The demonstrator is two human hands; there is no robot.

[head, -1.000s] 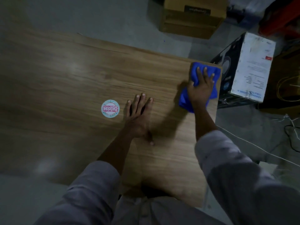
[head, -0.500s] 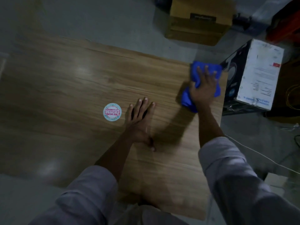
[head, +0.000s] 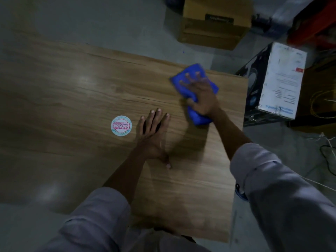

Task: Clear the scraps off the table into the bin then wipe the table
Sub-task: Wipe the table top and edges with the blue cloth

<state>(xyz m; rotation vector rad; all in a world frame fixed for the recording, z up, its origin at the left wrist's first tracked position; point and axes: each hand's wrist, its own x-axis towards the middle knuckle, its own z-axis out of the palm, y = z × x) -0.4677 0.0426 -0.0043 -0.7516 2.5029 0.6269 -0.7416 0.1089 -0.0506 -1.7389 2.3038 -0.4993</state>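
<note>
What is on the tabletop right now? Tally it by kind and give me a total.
Blue cloth: 1
Round sticker: 1
Hands: 2, left hand flat on the table, right hand pressing the cloth
Total: 4

storeroom; cardboard boxes, loose cables

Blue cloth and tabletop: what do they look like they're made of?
Blue cloth: soft fabric, probably microfibre or terry; it bunches into thick matte folds under the right hand. Table: wood-grain top, maybe laminate or veneer, though solid wood cannot be ruled out; long streaked grain and soft glare patches suggest a smooth, semi-gloss finish.
</note>
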